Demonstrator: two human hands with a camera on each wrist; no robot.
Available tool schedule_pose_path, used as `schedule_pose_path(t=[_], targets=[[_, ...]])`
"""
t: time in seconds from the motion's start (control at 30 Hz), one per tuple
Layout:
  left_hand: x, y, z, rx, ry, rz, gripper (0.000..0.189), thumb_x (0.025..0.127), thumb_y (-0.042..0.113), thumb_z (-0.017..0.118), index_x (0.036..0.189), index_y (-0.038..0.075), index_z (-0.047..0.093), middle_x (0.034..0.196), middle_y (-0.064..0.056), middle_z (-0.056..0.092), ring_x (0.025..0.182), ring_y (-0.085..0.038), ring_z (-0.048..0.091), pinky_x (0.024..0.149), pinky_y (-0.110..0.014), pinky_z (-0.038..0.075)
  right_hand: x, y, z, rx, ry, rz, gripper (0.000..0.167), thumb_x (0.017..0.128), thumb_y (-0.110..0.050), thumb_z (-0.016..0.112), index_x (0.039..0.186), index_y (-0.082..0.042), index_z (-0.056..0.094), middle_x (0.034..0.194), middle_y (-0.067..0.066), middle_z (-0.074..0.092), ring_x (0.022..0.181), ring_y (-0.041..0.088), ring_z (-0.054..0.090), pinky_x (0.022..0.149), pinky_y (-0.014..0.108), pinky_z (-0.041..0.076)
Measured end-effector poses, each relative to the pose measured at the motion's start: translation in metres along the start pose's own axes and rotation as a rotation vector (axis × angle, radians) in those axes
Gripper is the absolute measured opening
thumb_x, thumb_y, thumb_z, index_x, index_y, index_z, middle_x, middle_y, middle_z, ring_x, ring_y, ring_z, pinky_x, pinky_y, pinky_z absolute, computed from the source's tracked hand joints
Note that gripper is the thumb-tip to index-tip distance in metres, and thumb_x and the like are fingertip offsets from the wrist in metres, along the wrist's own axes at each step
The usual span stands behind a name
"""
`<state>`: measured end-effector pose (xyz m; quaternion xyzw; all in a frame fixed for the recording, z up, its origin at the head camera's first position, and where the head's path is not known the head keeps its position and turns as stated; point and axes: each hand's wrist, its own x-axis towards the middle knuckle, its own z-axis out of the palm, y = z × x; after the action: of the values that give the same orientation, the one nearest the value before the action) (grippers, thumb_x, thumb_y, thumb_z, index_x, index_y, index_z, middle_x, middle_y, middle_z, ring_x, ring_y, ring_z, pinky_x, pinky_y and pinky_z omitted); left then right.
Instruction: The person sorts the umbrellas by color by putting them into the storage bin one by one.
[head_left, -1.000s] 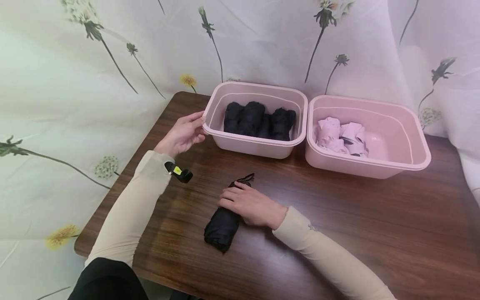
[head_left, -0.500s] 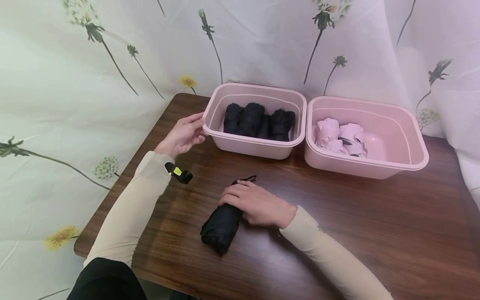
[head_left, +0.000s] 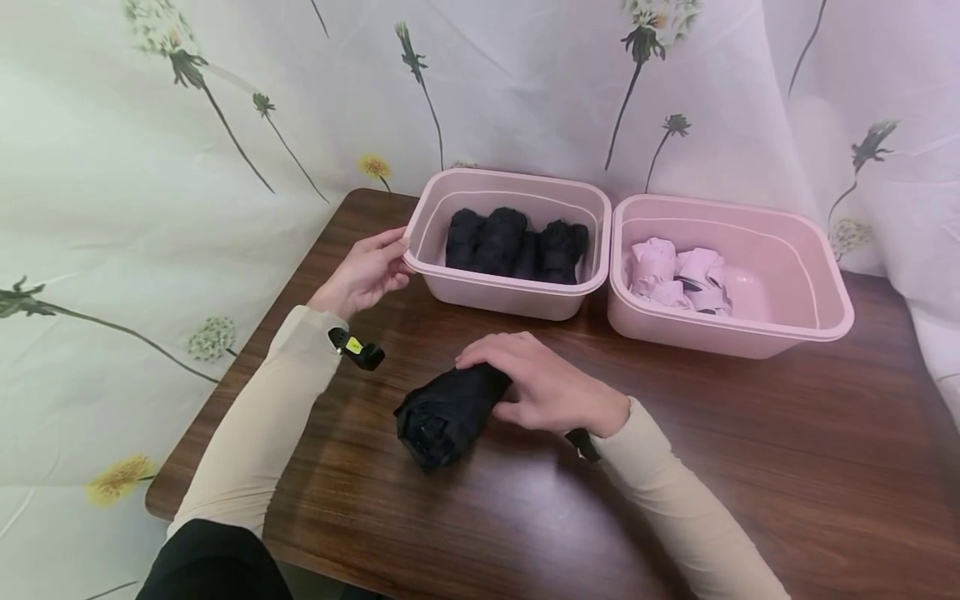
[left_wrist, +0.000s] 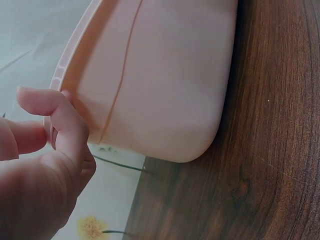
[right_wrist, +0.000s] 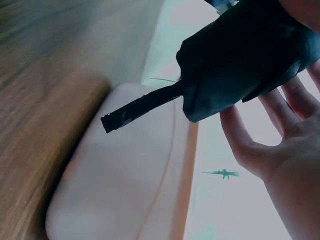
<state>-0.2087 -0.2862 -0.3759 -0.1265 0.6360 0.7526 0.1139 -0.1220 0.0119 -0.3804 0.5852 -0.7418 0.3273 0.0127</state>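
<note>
In the head view my right hand grips a rolled-up black cloth by its upper end, tilted over the table. A short black strap sticks out of the roll in the right wrist view, where my fingers curl round the fabric. My left hand pinches the near left corner of a pink plastic bin, thumb and fingers on its rim. Several black rolls lie side by side in that bin.
A second pink bin stands close against the first on the right, with several pink rolls at its left end. Both bins are at the back of the brown wooden table, before a flower-printed cloth.
My right hand has lifted the black cloth roll off the table, its upper end raised and its near end turned towards me. The left hand stays on the bin's rim.
</note>
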Motion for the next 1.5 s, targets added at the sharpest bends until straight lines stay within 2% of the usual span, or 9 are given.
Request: schedule_pose_path(t=[0.2, 0.37, 0.6, 0.73, 0.87, 1.0, 1.13, 1.33, 1.5], targets=[[-0.001, -0.001, -0.002, 0.006, -0.003, -0.001, 0.048, 0.103, 0.020, 0.044, 0.150, 0.013, 0.035, 0.087, -0.004, 0.055, 0.063, -0.009, 0.053, 0.052, -0.016, 0.045, 0.000, -0.001, -0.012, 0.177, 0.083, 0.041, 0.057, 0.075, -0.018, 0.081, 0.125, -0.013, 0.055, 0.124, -0.001, 0.060, 0.116, 0.012, 0.054, 0.101, 0.031, 0.041], [-0.002, -0.001, -0.003, 0.010, 0.001, -0.003, 0.048, 0.103, 0.021, 0.045, 0.149, 0.014, 0.036, 0.086, -0.005, 0.055, 0.063, -0.009, 0.054, 0.051, -0.016, 0.046, -0.004, -0.003, -0.022, 0.387, 0.154, 0.164, 0.063, 0.069, -0.008, 0.085, 0.125, -0.010, 0.055, 0.121, 0.001, 0.061, 0.111, 0.012, 0.057, 0.101, 0.029, 0.045], [-0.003, -0.001, -0.003, 0.017, -0.011, -0.004, 0.048, 0.103, 0.022, 0.044, 0.150, 0.015, 0.036, 0.097, -0.008, 0.053, 0.065, -0.009, 0.053, 0.053, -0.016, 0.046, -0.007, -0.003, -0.035, 0.560, 0.355, 0.285, 0.065, 0.064, 0.007, 0.083, 0.122, 0.002, 0.054, 0.117, 0.006, 0.060, 0.105, 0.014, 0.060, 0.097, 0.029, 0.050], [-0.003, 0.000, -0.002, 0.009, -0.005, -0.005, 0.048, 0.103, 0.022, 0.044, 0.150, 0.015, 0.036, 0.093, -0.007, 0.054, 0.064, -0.009, 0.054, 0.052, -0.016, 0.046, -0.008, 0.000, -0.043, 0.652, 0.446, 0.309, 0.070, 0.065, 0.012, 0.078, 0.128, 0.004, 0.050, 0.116, 0.000, 0.062, 0.101, 0.014, 0.061, 0.091, 0.025, 0.052], [-0.003, 0.001, -0.002, 0.002, -0.006, -0.004, 0.048, 0.103, 0.022, 0.044, 0.150, 0.014, 0.035, 0.090, -0.006, 0.054, 0.063, -0.009, 0.054, 0.051, -0.016, 0.046, -0.010, 0.004, -0.048, 0.749, 0.533, 0.341, 0.067, 0.068, 0.013, 0.072, 0.129, -0.004, 0.052, 0.114, -0.006, 0.065, 0.101, 0.011, 0.063, 0.089, 0.023, 0.053], [-0.002, 0.001, -0.002, -0.002, -0.006, -0.008, 0.048, 0.103, 0.021, 0.045, 0.150, 0.014, 0.035, 0.088, -0.006, 0.055, 0.063, -0.009, 0.054, 0.050, -0.016, 0.046, -0.010, 0.007, -0.053, 0.900, 0.617, 0.324, 0.060, 0.072, 0.015, 0.065, 0.125, -0.013, 0.055, 0.114, -0.003, 0.066, 0.102, 0.012, 0.063, 0.089, 0.024, 0.054], [-0.002, 0.000, -0.002, -0.009, -0.006, -0.009, 0.048, 0.102, 0.021, 0.045, 0.149, 0.014, 0.036, 0.088, -0.006, 0.055, 0.063, -0.010, 0.054, 0.051, -0.016, 0.047, -0.006, 0.010, -0.061, 1.068, 0.696, 0.289, 0.054, 0.078, 0.014, 0.058, 0.124, -0.013, 0.056, 0.120, 0.002, 0.060, 0.107, 0.014, 0.059, 0.092, 0.026, 0.053], [-0.002, 0.001, -0.001, -0.010, -0.002, -0.016, 0.048, 0.102, 0.021, 0.046, 0.149, 0.015, 0.037, 0.091, -0.006, 0.054, 0.064, -0.010, 0.053, 0.051, -0.016, 0.047, 0.000, 0.018, -0.080, 1.070, 0.853, 0.351, 0.044, 0.082, 0.010, 0.057, 0.122, -0.008, 0.057, 0.117, 0.006, 0.058, 0.104, 0.017, 0.056, 0.093, 0.025, 0.051], [-0.004, 0.002, -0.002, 0.012, -0.002, -0.017, 0.049, 0.102, 0.023, 0.046, 0.149, 0.016, 0.037, 0.093, -0.007, 0.053, 0.065, -0.010, 0.053, 0.053, -0.016, 0.047, -0.001, 0.027, -0.095, 1.032, 0.916, 0.422, 0.042, 0.089, 0.001, 0.058, 0.131, -0.002, 0.052, 0.121, 0.008, 0.057, 0.111, 0.020, 0.051, 0.098, 0.024, 0.048]])
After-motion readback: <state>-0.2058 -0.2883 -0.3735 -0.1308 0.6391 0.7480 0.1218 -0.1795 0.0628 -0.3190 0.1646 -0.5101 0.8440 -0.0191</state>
